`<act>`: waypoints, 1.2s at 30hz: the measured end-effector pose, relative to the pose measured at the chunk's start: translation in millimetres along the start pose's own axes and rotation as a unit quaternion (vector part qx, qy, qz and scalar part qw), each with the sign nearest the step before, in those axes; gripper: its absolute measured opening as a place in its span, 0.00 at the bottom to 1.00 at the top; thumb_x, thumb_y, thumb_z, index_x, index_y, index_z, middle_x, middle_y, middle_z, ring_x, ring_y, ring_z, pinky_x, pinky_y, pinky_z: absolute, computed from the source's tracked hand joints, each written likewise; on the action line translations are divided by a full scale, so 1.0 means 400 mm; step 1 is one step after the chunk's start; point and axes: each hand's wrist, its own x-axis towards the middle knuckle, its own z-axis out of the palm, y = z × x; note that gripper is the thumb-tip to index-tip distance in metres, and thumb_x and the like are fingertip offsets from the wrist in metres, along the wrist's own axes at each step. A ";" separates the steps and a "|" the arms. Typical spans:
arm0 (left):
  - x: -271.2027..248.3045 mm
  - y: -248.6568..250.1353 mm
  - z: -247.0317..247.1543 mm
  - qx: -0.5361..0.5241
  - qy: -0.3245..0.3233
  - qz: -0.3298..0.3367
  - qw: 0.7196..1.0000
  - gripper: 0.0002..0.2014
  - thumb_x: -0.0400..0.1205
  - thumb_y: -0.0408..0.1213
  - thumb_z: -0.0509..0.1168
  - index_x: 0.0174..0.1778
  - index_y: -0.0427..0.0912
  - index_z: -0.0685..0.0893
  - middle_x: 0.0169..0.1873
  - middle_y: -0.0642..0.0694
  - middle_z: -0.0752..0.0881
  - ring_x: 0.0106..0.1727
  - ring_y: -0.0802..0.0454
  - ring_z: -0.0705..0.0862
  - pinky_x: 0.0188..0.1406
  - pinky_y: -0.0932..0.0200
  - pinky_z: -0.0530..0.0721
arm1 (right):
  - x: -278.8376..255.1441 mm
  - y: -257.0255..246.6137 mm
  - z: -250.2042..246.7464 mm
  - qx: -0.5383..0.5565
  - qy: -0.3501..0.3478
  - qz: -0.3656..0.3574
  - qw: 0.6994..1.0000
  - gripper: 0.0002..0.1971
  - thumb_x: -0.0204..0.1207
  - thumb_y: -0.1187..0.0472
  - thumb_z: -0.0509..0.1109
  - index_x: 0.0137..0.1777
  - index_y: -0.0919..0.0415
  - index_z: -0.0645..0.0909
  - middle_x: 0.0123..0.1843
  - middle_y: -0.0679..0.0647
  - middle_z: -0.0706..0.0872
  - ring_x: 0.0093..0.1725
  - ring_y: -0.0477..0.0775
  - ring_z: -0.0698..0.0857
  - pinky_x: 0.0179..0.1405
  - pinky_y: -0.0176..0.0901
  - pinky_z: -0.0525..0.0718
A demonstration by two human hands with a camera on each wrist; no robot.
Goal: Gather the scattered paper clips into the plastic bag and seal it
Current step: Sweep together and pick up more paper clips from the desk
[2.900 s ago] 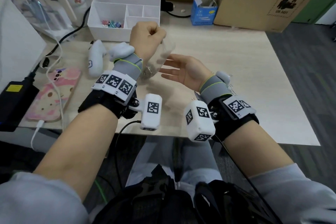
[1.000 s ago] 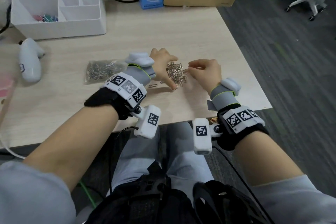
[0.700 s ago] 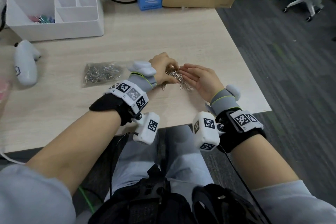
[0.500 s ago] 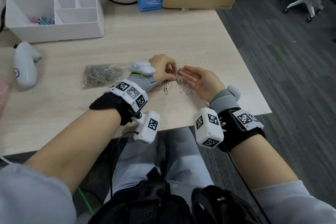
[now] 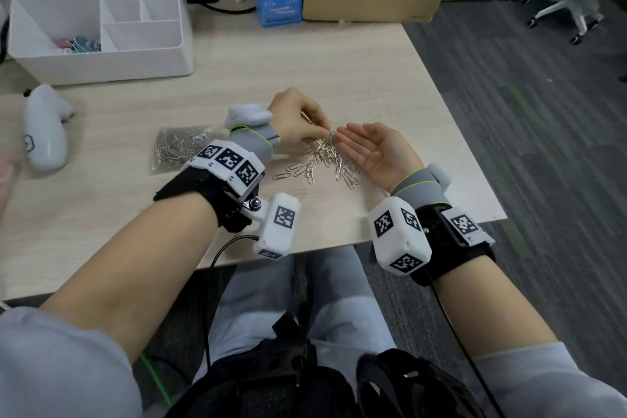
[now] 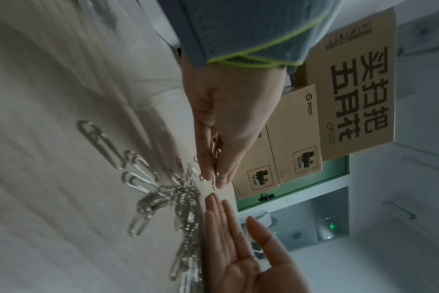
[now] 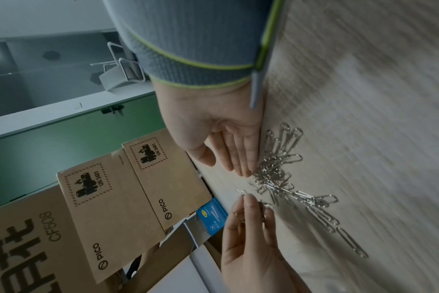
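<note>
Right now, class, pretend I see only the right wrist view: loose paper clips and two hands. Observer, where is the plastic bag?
Observer: The plastic bag lies flat on the table, left of the left hand and apart from the loose paper clips.
Operator: Is it empty?
Observer: No, there are paper clips inside it.
Operator: What else is on that side?
Observer: A white handheld device lies further left, and a white organizer tray stands behind.
</note>
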 end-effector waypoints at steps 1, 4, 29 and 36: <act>0.003 0.010 -0.002 -0.032 -0.010 -0.002 0.999 0.04 0.69 0.30 0.76 0.35 0.41 0.88 0.21 0.55 0.84 0.20 0.65 0.81 0.28 0.73 0.82 | 0.002 0.000 0.001 0.008 0.001 0.001 1.000 0.12 0.82 0.65 0.55 0.48 0.71 0.79 0.46 0.64 0.87 0.46 0.58 0.87 0.42 0.41 0.89; 0.011 0.047 0.002 -0.052 -0.031 0.032 0.998 0.05 0.69 0.29 0.76 0.36 0.43 0.88 0.18 0.58 0.84 0.24 0.64 0.83 0.33 0.66 0.87 | 0.008 0.004 0.016 0.027 -0.004 0.010 1.000 0.14 0.82 0.63 0.55 0.46 0.72 0.79 0.37 0.64 0.89 0.38 0.60 0.89 0.41 0.44 0.89; -0.025 0.025 0.070 0.262 -0.087 0.027 0.961 0.35 0.55 0.61 0.78 0.58 0.56 0.82 0.65 0.51 0.76 0.69 0.46 0.68 0.63 0.50 0.66 | -0.015 -0.026 -0.047 0.223 -0.007 0.012 0.975 0.15 0.84 0.67 0.52 0.47 0.77 0.77 0.34 0.73 0.88 0.33 0.70 0.89 0.35 0.52 0.89; -0.026 0.001 0.074 0.168 -0.056 0.046 0.983 0.13 0.67 0.43 0.77 0.44 0.45 0.86 0.49 0.47 0.75 0.52 0.48 0.74 0.58 0.51 0.76 | -0.026 -0.019 -0.048 0.222 -0.007 0.010 0.975 0.15 0.84 0.67 0.52 0.47 0.78 0.77 0.34 0.73 0.88 0.42 0.69 0.86 0.36 0.51 0.89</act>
